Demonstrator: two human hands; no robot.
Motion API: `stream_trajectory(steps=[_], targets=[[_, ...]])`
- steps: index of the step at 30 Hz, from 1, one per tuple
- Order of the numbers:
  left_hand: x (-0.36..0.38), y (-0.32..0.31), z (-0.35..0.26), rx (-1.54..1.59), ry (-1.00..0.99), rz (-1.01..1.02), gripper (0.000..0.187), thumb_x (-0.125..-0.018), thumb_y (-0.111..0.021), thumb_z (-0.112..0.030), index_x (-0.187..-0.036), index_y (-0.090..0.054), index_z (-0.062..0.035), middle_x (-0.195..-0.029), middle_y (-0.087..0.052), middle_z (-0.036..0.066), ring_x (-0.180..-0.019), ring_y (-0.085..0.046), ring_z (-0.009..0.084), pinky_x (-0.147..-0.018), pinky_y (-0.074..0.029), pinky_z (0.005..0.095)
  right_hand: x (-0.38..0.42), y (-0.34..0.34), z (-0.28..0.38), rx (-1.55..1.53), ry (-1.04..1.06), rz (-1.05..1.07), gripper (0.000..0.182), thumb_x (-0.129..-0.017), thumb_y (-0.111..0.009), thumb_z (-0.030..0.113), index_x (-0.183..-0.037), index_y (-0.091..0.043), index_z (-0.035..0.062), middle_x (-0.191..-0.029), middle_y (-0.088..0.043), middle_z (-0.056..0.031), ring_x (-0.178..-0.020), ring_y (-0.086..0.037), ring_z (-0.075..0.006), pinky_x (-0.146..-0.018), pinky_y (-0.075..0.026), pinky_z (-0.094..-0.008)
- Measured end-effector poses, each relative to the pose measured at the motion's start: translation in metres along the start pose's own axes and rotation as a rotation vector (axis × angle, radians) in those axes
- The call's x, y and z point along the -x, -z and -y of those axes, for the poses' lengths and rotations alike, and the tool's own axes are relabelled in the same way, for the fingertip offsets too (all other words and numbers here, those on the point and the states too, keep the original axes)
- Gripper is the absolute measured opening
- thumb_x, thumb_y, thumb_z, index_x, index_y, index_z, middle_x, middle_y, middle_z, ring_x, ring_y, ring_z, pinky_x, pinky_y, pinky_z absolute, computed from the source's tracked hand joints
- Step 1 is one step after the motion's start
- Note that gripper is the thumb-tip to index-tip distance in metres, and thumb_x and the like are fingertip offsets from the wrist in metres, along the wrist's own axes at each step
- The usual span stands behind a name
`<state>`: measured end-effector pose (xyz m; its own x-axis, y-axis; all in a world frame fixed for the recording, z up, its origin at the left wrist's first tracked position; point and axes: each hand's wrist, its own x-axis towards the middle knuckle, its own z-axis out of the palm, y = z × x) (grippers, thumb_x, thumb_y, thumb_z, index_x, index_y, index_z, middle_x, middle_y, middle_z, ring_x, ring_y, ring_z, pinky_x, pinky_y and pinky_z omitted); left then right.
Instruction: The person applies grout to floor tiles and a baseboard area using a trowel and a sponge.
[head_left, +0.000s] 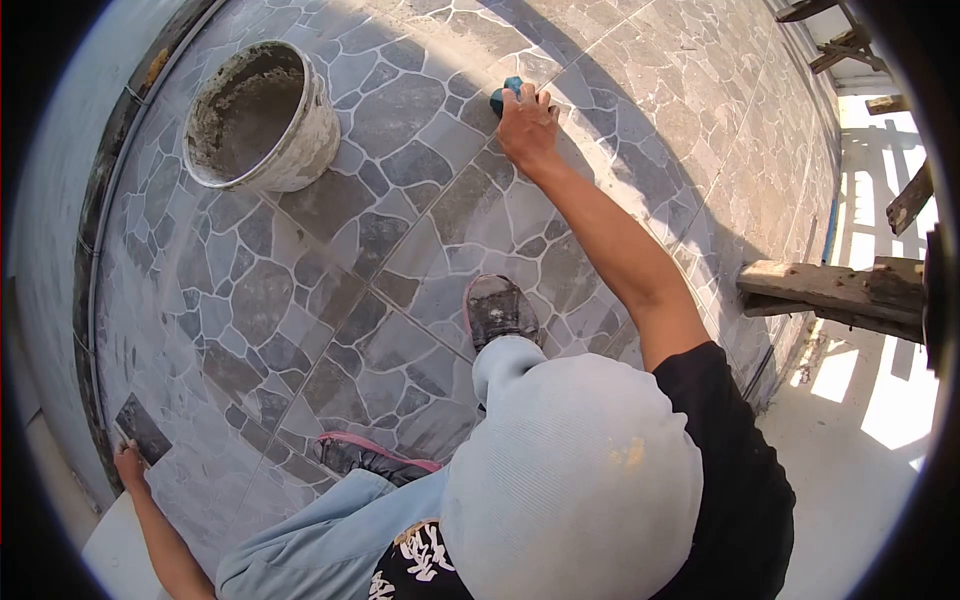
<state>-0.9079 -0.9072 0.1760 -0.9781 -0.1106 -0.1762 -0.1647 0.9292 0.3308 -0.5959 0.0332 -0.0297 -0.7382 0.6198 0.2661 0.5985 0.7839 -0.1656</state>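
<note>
At the upper middle, my right hand [530, 125] presses a small teal sponge [512, 86] onto the stone-patterned tile floor [400, 110]; the fingers partly cover it. Down at the lower left, my left hand [128, 465] is closed around the handle of a flat rectangular trowel [146, 430]. The trowel's dark blade lies near the wall edge, over the tiles. Pale dusty residue shows on the tiles around both hands.
A whitish bucket [318, 150], smeared inside with grey mortar, stands at the upper left. A pipe [98, 240] runs along the left wall. Rough timber beams [830, 288] jut in from the right. My dark shoes [500, 308] rest on the tiles.
</note>
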Motion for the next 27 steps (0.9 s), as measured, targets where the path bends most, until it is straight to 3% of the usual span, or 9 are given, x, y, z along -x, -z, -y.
stream_trajectory(steps=[3, 4, 8, 10, 15, 18, 21, 23, 27], targets=[[-0.008, 0.012, 0.009, 0.006, -0.009, -0.012, 0.014, -0.091, -0.061, -0.012, -0.101, -0.067, -0.0052, -0.077, -0.055, -0.004, -0.068, -0.049, 0.0096, -0.062, -0.040, 0.0275, 0.068, 0.029, 0.057, -0.222, 0.503, 0.181, 0.029, -0.082, -0.063, 0.010, -0.110, -0.071, 0.0122, -0.112, -0.061, -0.0140, -0.110, -0.058, -0.0323, -0.092, -0.047, -0.0475], [-0.006, 0.015, 0.005, 0.002, -0.001, -0.018, 0.014, -0.091, -0.061, -0.012, -0.101, -0.067, -0.0052, -0.077, -0.055, -0.004, -0.068, -0.049, 0.0096, -0.062, -0.040, 0.0275, 0.063, 0.028, 0.053, -0.230, 0.510, 0.182, 0.029, -0.082, -0.063, 0.010, -0.110, -0.071, 0.0122, -0.112, -0.061, -0.0140, -0.110, -0.058, -0.0323, -0.092, -0.047, -0.0475], [-0.016, 0.024, 0.014, 0.103, 0.027, -0.040, 0.015, -0.093, -0.060, -0.012, -0.105, -0.067, -0.0057, -0.080, -0.056, -0.004, -0.071, -0.050, 0.0090, -0.063, -0.040, 0.0270, 0.010, 0.011, -0.026, -0.058, 0.079, -0.031, 0.030, -0.082, -0.065, 0.010, -0.112, -0.069, 0.0108, -0.111, -0.059, -0.0157, -0.109, -0.058, -0.0339, -0.091, -0.047, -0.0483], [-0.011, 0.024, 0.009, -0.004, -0.013, 0.038, 0.016, -0.094, -0.061, -0.013, -0.107, -0.066, -0.0064, -0.083, -0.057, -0.004, -0.072, -0.050, 0.0079, -0.063, -0.040, 0.0264, -0.015, 0.010, -0.042, 0.046, -0.106, 0.065, 0.028, -0.084, -0.066, 0.014, -0.112, -0.069, 0.0095, -0.111, -0.059, -0.0172, -0.111, -0.057, -0.0367, -0.093, -0.048, -0.0517], [-0.001, 0.018, 0.015, 0.049, 0.044, -0.094, 0.019, -0.094, -0.061, -0.013, -0.109, -0.066, -0.0043, -0.083, -0.058, -0.004, -0.072, -0.050, 0.0083, -0.064, -0.040, 0.0258, 0.016, 0.033, -0.027, -0.169, 0.343, 0.275, 0.025, -0.091, -0.058, 0.018, -0.109, -0.072, 0.0095, -0.113, -0.059, -0.0199, -0.110, -0.059, -0.0380, -0.093, -0.050, -0.0468], [-0.005, 0.011, 0.013, 0.041, 0.027, -0.036, 0.019, -0.094, -0.060, -0.014, -0.110, -0.067, -0.0039, -0.083, -0.057, -0.004, -0.072, -0.049, 0.0085, -0.065, -0.040, 0.0257, -0.023, 0.023, -0.060, 0.040, -0.072, 0.180, 0.026, -0.088, -0.060, 0.018, -0.110, -0.073, 0.0102, -0.116, -0.059, -0.0213, -0.105, -0.061, -0.0383, -0.093, -0.051, -0.0461], [-0.032, 0.012, 0.025, 0.030, -0.060, -0.006, 0.020, -0.095, -0.059, -0.014, -0.110, -0.067, -0.0047, -0.083, -0.057, -0.004, -0.073, -0.049, 0.0083, -0.067, -0.040, 0.0257, 0.005, 0.009, -0.041, -0.009, 0.270, 0.081, 0.026, -0.089, -0.059, 0.014, -0.110, -0.073, 0.0100, -0.117, -0.059, -0.0206, -0.102, -0.062, -0.0396, -0.092, -0.051, -0.0464], [-0.032, 0.011, 0.029, 0.015, -0.073, -0.002, 0.020, -0.095, -0.059, -0.014, -0.111, -0.067, -0.0046, -0.084, -0.057, -0.004, -0.074, -0.049, 0.0081, -0.069, -0.041, 0.0259, 0.012, 0.024, -0.031, -0.132, 0.287, 0.215, 0.026, -0.088, -0.059, 0.013, -0.109, -0.073, 0.0106, -0.115, -0.059, -0.0198, -0.105, -0.061, -0.0397, -0.092, -0.051, -0.0483], [-0.041, 0.007, 0.009, 0.033, 0.020, -0.002, 0.020, -0.095, -0.059, -0.013, -0.111, -0.067, -0.0043, -0.086, -0.058, -0.004, -0.077, -0.050, 0.0080, -0.070, -0.041, 0.0264, -0.012, 0.015, -0.054, 0.056, -0.058, 0.252, 0.027, -0.086, -0.061, 0.015, -0.110, -0.073, 0.0107, -0.121, -0.058, -0.0215, -0.111, -0.059, -0.0403, -0.095, -0.050, -0.0505]])
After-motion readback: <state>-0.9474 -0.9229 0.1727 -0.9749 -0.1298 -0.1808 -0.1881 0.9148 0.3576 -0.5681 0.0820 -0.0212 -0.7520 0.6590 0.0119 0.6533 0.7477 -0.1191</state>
